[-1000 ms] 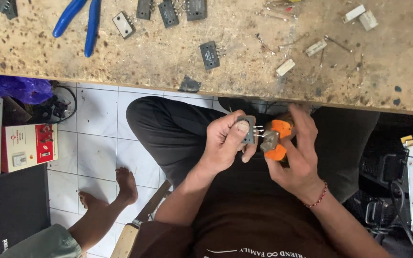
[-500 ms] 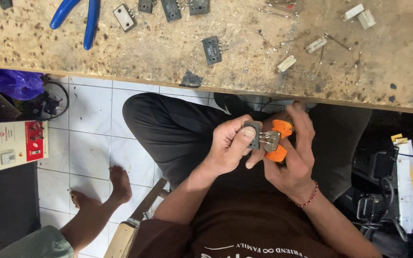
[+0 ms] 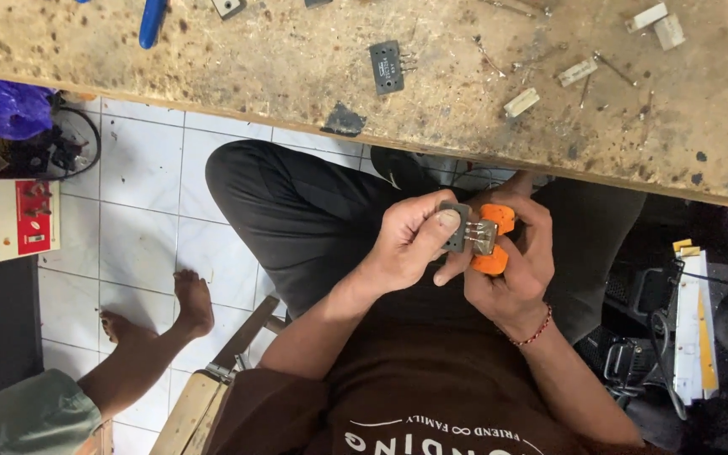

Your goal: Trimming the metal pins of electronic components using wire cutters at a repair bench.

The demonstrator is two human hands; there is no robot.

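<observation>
Left hand grip pinches small grey flat three-legged component, legs pointing right into orange-handled pliers, closed in right hand grip.

The right hand covers most of the orange tool; only two orange ends show above and below its fingers, so its kind cannot be told. The left hand's thumb hides part of the grey part, whose leads are too small to count surely. Far up-left of the left hand, the blue handle is cut by the top edge. Far right of the right hand, gear under the bench is dark and unclear.
</observation>
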